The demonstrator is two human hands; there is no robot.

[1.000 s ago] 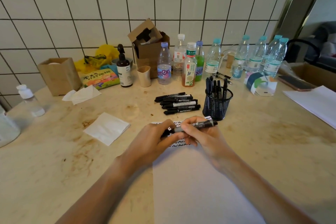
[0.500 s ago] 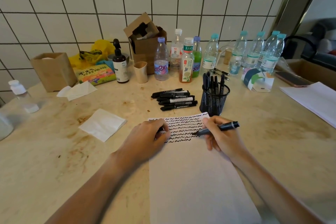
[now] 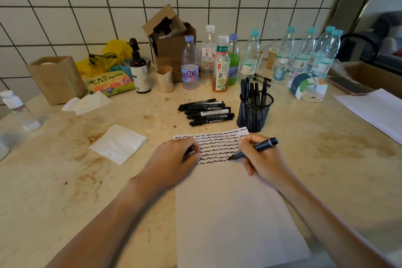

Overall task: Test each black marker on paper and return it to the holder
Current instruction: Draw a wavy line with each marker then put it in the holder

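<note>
Uncapped since a second ago, tip now on paper (image 3: pixel 235 213) | right hand (image 3: pixel 264 160) grips marker (image 3: pixel 253 149), scribbling | left hand (image 3: pixel 174 160) clenched, probably round cap | next: recap, drop in holder (image 3: pixel 254 113)

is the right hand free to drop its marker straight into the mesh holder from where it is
Probably yes. The right hand holds the marker just in front of the mesh holder, with nothing between them, though markers already stand inside and the cap seems to be off.

Stained marble table (image 3: pixel 326 159) bears paper (image 3: pixel 228 213), markers (image 3: pixel 206 113), holder (image 3: pixel 254 113), bottles (image 3: pixel 190 65).
</note>
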